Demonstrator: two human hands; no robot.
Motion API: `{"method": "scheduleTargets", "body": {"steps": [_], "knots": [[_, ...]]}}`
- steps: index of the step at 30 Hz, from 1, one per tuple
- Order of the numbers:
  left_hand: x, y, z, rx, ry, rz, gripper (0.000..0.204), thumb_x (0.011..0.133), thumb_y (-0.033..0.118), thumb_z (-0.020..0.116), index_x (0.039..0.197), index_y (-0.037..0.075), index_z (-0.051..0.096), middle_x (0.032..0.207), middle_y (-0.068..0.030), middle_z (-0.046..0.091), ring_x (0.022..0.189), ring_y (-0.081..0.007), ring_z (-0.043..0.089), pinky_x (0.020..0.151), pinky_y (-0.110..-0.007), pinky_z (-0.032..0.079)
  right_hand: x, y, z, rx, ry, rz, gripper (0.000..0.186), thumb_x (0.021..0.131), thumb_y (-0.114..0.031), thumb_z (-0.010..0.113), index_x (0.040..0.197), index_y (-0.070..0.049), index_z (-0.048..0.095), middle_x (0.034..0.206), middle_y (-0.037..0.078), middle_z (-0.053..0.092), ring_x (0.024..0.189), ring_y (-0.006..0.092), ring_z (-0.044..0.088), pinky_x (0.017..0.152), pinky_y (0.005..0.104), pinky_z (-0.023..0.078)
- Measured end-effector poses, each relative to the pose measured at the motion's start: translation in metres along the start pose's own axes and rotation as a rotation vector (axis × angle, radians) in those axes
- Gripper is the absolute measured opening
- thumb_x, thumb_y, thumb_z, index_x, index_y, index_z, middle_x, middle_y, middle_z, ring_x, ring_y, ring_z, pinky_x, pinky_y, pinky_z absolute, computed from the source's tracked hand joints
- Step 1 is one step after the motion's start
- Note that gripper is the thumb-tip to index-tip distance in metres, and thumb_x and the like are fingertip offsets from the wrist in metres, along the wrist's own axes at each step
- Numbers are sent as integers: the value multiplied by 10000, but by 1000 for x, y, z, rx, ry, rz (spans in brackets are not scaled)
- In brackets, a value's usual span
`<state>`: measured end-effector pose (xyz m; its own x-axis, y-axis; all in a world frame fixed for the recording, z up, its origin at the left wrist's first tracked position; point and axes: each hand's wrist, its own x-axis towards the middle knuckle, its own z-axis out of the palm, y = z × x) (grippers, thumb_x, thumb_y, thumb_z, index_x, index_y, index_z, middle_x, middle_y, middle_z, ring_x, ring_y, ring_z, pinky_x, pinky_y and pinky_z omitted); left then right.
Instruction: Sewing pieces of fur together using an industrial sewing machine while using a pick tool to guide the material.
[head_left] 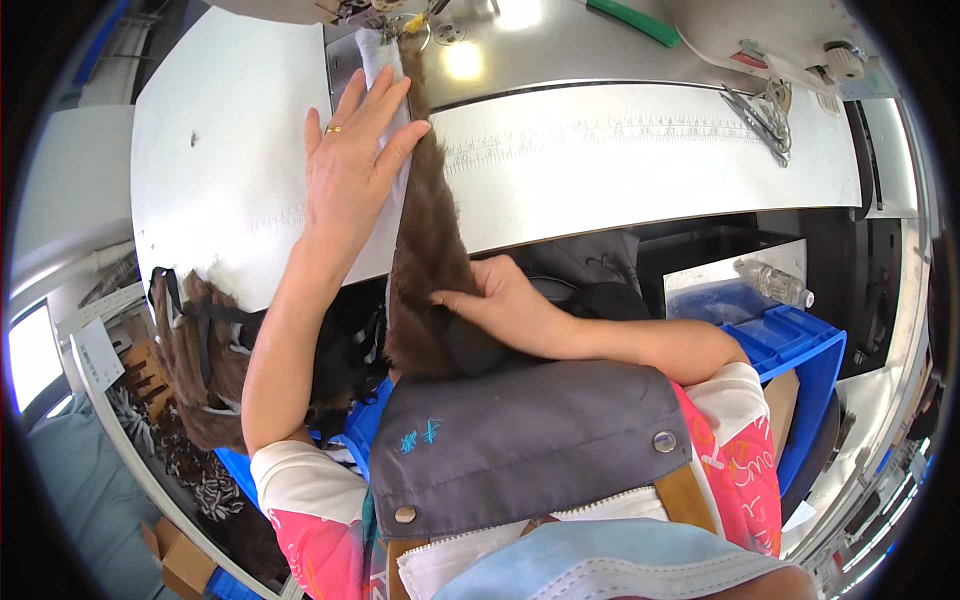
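Left hand (352, 165): spread flat on white strip (376, 50).
Right hand (510, 310): grip clamped on brown fur (430, 215) (thumb on top, from here).
Fur: runs from right grip past left thumb.
Scissors (767, 130): tabletop (600, 180), right of both hands.

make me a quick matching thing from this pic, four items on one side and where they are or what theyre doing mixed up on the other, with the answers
1. left hand
2. right hand
3. green handle
4. silver hand tools

A. on the white tabletop
B. gripping the brown fur
C. on the metal plate
D. spread flat over the white strip

Pairs: 1-D, 2-B, 3-C, 4-A
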<state>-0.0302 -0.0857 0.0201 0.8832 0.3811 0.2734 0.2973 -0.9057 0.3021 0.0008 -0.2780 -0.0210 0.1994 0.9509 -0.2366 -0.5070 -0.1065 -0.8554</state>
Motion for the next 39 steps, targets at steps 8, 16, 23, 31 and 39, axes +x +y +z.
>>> {"method": "scheduleTargets", "body": {"steps": [8, 16, 23, 31, 39], "knots": [[-3, 4, 7, 347, -43, 132, 491, 841, 329, 620, 1257, 86, 524, 1337, -42, 498, 1257, -198, 443, 998, -585, 277, 1, -13, -1, -357, -9, -117, 169, 866, -128, 561, 847, 38, 589, 731, 223, 608, 693, 302, 640, 644, 352, 490], [-16, -1, 15, 251, 53, 61, 431, 855, 230, 621, 1259, 103, 536, 1336, -10, 504, 1235, -152, 470, 1003, -575, 274, 48, -137, -113, -1924, 539, -795, 241, 844, -157, 584, 1044, -25, 615, 1042, 160, 619, 962, 320, 578, 805, 390, 474], [-15, -2, 18, 208, 54, 44, 400, 874, 165, 584, 1267, 112, 534, 1346, -2, 494, 1243, -144, 462, 1020, -577, 244, 50, -144, -143, -1989, 729, -387, 167, 838, -203, 586, 917, -56, 578, 782, 134, 634, 732, 271, 623, 624, 384, 482], [-11, 0, 16, 167, 43, 42, 418, 876, 169, 581, 1284, 109, 518, 1360, -12, 481, 1256, -145, 450, 1038, -571, 196, 67, -74, -25, -1432, 484, -476, 405, 856, -213, 586, 1190, -12, 478, 490, 87, 546, 421, 281, 550, 408, 380, 412], [-15, -2, 17, 150, 19, 24, 424, 894, 149, 550, 1312, 108, 491, 1384, -16, 454, 1275, -148, 427, 1067, -544, 114, 76, -73, -20, -1491, 492, -354, 397, 843, -211, 583, 1170, 1, 509, 471, 92, 532, 414, 285, 543, 401, 376, 412]]}}
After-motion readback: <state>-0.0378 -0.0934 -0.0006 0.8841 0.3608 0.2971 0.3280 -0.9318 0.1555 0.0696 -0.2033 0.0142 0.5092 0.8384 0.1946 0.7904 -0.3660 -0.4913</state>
